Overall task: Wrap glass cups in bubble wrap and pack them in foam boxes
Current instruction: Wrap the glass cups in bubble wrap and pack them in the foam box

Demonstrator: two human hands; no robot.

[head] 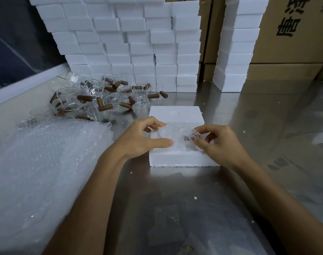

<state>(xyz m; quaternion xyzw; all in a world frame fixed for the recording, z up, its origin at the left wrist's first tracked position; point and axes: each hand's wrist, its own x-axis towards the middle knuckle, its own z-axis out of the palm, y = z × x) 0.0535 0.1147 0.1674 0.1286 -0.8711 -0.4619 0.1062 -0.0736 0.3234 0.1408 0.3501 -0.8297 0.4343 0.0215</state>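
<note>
Both hands work over an open foam box (177, 159) on a steel table (193, 208). The left hand (142, 138) is half open, thumb stretched flat along the near edge of the wrapped cup (182, 137), curled fingertips touching its far side. The right hand (219, 142) pinches the wrap at the cup's right end, thumb and forefinger closed on it, where a brown handle shows through the film. The cup lies in the box's hollow between the hands, cloudy and crinkled. Left of the left hand spreads a stack of bubble wrap (46, 162), dimpled and translucent. Beyond it lie clear cups (94, 96) with brown cylindrical handles. Beyond both hands rise stacked white foam blocks (131, 43) and cartons (293, 34).
</note>
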